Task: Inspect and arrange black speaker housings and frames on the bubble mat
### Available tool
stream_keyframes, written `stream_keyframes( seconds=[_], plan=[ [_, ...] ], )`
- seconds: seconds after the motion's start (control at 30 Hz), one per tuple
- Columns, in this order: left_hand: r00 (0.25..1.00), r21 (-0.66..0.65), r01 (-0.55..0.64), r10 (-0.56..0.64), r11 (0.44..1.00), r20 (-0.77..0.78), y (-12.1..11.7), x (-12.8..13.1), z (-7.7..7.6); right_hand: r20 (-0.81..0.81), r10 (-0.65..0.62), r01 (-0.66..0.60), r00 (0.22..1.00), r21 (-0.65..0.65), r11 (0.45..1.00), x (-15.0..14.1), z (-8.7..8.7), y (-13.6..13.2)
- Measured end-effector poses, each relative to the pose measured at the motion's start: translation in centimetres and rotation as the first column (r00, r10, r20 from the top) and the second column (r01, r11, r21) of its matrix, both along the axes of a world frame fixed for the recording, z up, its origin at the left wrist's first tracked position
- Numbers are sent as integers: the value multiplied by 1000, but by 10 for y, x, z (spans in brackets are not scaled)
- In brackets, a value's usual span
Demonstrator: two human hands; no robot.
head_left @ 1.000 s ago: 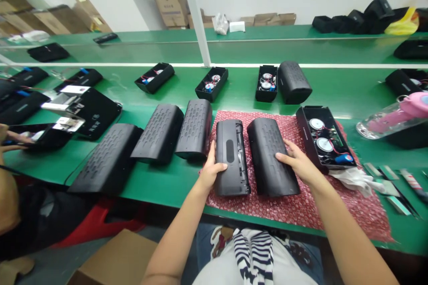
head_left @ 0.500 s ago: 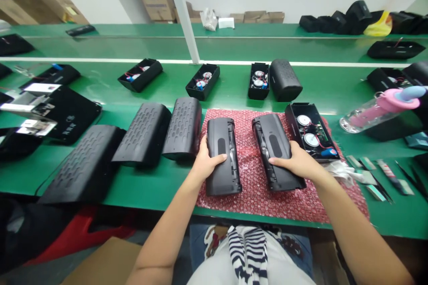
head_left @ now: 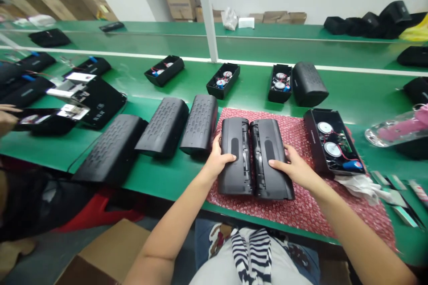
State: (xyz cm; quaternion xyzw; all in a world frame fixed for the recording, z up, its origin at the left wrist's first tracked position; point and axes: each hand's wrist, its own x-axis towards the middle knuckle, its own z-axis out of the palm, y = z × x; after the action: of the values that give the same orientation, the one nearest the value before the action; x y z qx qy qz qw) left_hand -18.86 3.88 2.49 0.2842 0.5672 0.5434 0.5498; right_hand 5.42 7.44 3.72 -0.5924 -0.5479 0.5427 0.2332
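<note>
Two black speaker housings lie side by side and touching on a red bubble-wrap mat, their slotted backs facing up. My left hand grips the left housing by its outer edge, thumb laid across the top. My right hand grips the right housing the same way from its right side. Both hands are closed on the housings.
Three grille-front speaker shells lie in a row left of the mat. An open half with two drivers and wires sits at the mat's right. More open halves lie further back on the green bench. Another person's hand shows at far left.
The right housing was turned over from grille-up to back-up, then slid left until it met the left housing. My left hand kept its hold.
</note>
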Motion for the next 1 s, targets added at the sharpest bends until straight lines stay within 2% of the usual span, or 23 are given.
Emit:
stream_keyframes(
  seconds=[0.1, 0.27, 0.37, 0.53, 0.67, 1.0],
  plan=[
    [1000, -12, 10, -11, 1000, -29, 0, 0, 3, -23, 28, -28, 999, -31, 999, -3, 6, 10],
    [999, -108, 48, -51, 993, -20, 2, 0, 12, -244, -199, 155, 949, -188, 970, -18, 14, 41],
    [997, -140, 63, -67, 988, -29, 4, -1, 14, -250, -212, 157, 945, -223, 962, -24, 14, 52],
    [995, -144, 61, -72, 988, -72, 4, 0, 11, -257, -198, 137, 946, -239, 961, -24, 9, 53],
    [993, -118, 50, -63, 992, -105, 3, 5, 16, -244, -229, 164, 942, -262, 951, -23, 6, 52],
    [992, -151, 60, -76, 987, -99, 0, 6, 20, -179, -208, 155, 962, -269, 951, -27, 11, 51]
  ],
)
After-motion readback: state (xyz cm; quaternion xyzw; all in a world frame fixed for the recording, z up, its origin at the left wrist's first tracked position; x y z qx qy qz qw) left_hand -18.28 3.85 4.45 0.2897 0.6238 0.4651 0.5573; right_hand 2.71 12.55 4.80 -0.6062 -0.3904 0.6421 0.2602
